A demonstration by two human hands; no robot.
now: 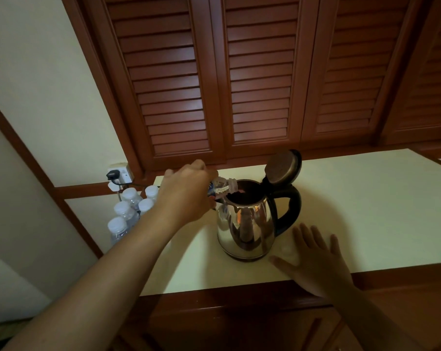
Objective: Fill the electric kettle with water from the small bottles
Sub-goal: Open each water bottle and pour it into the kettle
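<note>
Pouring a bottle into the kettle

Left hand grips the tipped bottle, neck over the open kettle on the counter; right hand rests spread flat beside it, likely for steadiness.

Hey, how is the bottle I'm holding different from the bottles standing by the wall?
The held bottle lies tipped sideways, neck over the kettle's open mouth; the bottles by the wall stand upright. The held bottle shows no cap; those by the wall wear white caps. The left hand grips the held bottle; no hand touches the others. All are small, clear plastic.
</note>
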